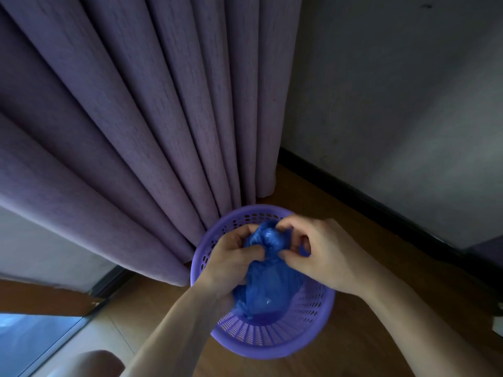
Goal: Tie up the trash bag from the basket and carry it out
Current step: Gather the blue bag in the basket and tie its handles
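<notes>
Head view: the thin, crinkly blue plastic trash bag point(268, 278) sits inside the perforated purple plastic basket point(310, 319) on the wooden floor. Left hand point(231, 259) and right hand point(324, 251) each pinch its gathered neck; it looks light, soft and slippery, best held just below the knot

I have only 1 view here, the head camera, worn on the person and looking forward and steeply down from just above the perforated purple basket point(262, 330) on the wooden floor point(362, 322). It sits close enough that both forearms enter from the bottom edge and the 2 hands fill the lower centre. Its wide lens fans the purple curtain point(130, 110) across the upper left and bends the grey wall point(402, 85) and dark baseboard point(362, 197) on the right.
</notes>
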Available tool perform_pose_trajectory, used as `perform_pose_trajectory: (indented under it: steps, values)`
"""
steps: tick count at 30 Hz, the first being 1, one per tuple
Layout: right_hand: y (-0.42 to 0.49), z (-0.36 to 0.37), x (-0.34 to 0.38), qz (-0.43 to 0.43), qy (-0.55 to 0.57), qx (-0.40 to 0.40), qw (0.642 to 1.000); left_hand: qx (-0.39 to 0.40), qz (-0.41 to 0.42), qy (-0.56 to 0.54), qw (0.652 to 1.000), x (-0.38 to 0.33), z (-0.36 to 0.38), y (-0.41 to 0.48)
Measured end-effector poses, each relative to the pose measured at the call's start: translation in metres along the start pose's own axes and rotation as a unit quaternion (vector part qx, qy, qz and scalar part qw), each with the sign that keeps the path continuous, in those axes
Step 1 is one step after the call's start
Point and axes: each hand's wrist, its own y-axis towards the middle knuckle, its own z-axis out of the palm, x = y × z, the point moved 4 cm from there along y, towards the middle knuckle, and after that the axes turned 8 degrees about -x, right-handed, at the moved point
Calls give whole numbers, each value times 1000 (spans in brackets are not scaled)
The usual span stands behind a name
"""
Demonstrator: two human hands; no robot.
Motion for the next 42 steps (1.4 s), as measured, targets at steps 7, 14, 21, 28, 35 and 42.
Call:
perform_pose_trajectory:
  steps: [7,14,21,28,35,42]
  values:
    - [-1,0,7,-37,-40,-48,997,-30,53,67,996,1,-5,6]
    - [1,-1,9,-27,-68,-99,992,-19,128,102,986,-5,4,3]
    - [3,10,-4,217,209,28,953,-3,285,247,926,-11,8,1]
    - [-1,11,-5,236,402,48,883,7,295,226,928,-16,3,6]
    - [0,11,-1,243,417,51,874,-5,357,335,872,-21,5,2]
    - [5,6,1,148,218,138,955,-7,342,368,865,-12,-6,13]
